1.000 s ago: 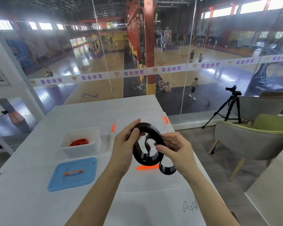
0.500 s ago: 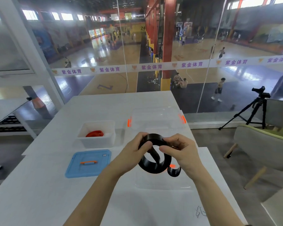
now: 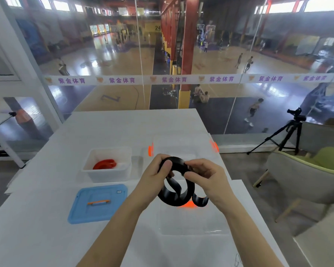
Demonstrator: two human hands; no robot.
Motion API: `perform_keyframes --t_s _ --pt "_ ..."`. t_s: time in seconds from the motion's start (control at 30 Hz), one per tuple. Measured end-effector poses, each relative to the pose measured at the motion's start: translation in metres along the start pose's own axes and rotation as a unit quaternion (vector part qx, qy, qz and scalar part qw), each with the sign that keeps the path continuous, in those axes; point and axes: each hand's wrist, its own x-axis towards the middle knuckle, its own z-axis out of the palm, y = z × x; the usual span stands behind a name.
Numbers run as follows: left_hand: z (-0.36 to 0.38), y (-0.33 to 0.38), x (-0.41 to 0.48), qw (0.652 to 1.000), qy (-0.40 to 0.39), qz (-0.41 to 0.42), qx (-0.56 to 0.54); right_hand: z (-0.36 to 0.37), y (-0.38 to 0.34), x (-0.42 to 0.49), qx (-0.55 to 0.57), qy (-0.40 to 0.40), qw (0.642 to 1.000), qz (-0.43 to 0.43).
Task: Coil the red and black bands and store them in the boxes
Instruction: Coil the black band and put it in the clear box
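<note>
Both hands hold a wide black band (image 3: pixel 178 191) in loose loops above the table. My left hand (image 3: pixel 154 176) pinches its upper left part, and my right hand (image 3: pixel 206 180) pinches the upper right, with a short end curling out below. A coiled red band (image 3: pixel 104 164) lies inside a small white box (image 3: pixel 106 175) at the left. A clear box with orange clips (image 3: pixel 183 145) stands just beyond my hands. A clear lid with an orange handle (image 3: pixel 191 224) lies flat under the black band.
A blue lid with an orange handle (image 3: pixel 97 203) lies in front of the white box. The white table (image 3: pixel 46 237) ends at a glass wall. To the right stand a grey-green armchair (image 3: pixel 307 176) and a camera tripod (image 3: pixel 285 135).
The view has swung left and tilted. The black band is drawn into tighter loops, and my hands have closed in on its top part.
</note>
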Motion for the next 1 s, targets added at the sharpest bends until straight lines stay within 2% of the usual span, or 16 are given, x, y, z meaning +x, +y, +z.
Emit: perform_keyframes --t_s 0.2,0.33,0.57,0.73,0.87,1.0 --pt "-0.03 0.0 0.018 0.999 0.025 -0.02 -0.032 0.024 -0.006 0.011 -0.036 0.011 0.999 0.01" --pt "-0.047 0.0 0.023 0.999 -0.027 -0.029 -0.013 0.039 -0.01 0.016 -0.02 0.065 0.998 0.008" --pt "-0.074 -0.01 0.022 0.994 -0.093 -0.06 -0.006 0.054 -0.011 0.015 -0.011 0.08 0.996 0.021" --pt "-0.09 -0.012 0.021 0.992 -0.123 -0.031 -0.014 0.061 -0.014 0.01 -0.048 0.062 0.996 0.031" --pt "-0.087 -0.015 0.019 0.994 -0.113 -0.004 0.009 0.068 -0.019 0.006 -0.072 0.06 0.995 0.033" --pt "-0.084 -0.016 0.014 0.991 -0.113 -0.027 -0.068 0.072 -0.022 0.003 -0.062 0.066 0.995 0.034"
